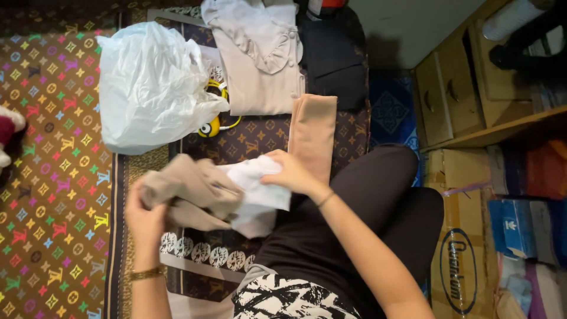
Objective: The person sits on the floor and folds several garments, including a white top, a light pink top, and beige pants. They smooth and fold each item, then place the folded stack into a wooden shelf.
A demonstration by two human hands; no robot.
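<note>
My left hand (pixel 143 214) grips a bunched beige cloth (pixel 192 188) held above the patterned brown mat (pixel 254 142). My right hand (pixel 292 171) holds a white cloth or paper (pixel 260 198) that lies against the beige cloth. A folded tan garment (pixel 313 133) lies flat just beyond my right hand. Farther away rests a folded light grey shirt with a ruffled collar (pixel 260 59). A gold bracelet circles my left wrist, and a thin band my right.
A white plastic bag (pixel 150 85) sits at the far left of the mat, with a yellow cartoon toy (pixel 209 126) beside it. Dark folded clothes (pixel 333 56) lie past the shirt. Wooden drawers (pixel 452 97) and cardboard boxes (pixel 463 248) stand at the right.
</note>
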